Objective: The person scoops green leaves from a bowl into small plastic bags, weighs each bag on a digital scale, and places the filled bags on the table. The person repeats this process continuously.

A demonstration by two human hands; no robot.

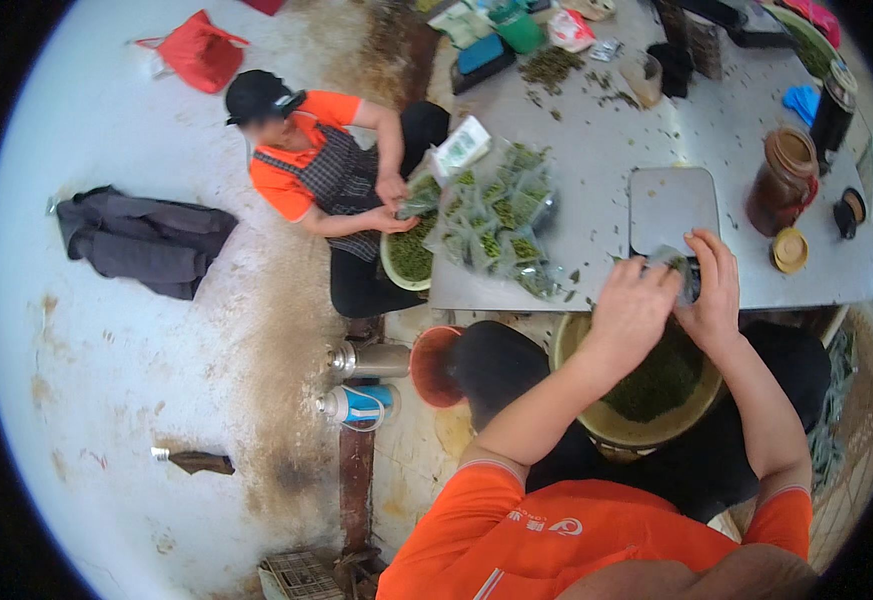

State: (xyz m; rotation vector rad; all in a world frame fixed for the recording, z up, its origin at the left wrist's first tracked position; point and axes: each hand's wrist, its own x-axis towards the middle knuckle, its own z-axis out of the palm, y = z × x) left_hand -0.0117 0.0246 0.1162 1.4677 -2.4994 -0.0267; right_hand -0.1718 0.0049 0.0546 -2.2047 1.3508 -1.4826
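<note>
At the table's near edge, my left hand [631, 305] and my right hand [713, 295] are close together around a small clear plastic bag [668, 260]. Fingers of both hands close on it; what is inside is mostly hidden. Just beyond them lies a scale with a flat metal pan [673, 205], its near part covered by my hands. Below my forearms, a wide basin [581, 420] of dark green leaves [656, 390] rests between my legs. To the left, several clear bags filled with green leaves [496, 225] are heaped on the metal table [596, 160].
A co-worker [311, 165] sits at the left, holding a bag over another leaf basin [406, 283]. A brown jar [784, 175], its lid [789, 250] and a black flask [834, 110] stand at right. Vacuum flasks [361, 404] and a red bucket [436, 367] are at lower left.
</note>
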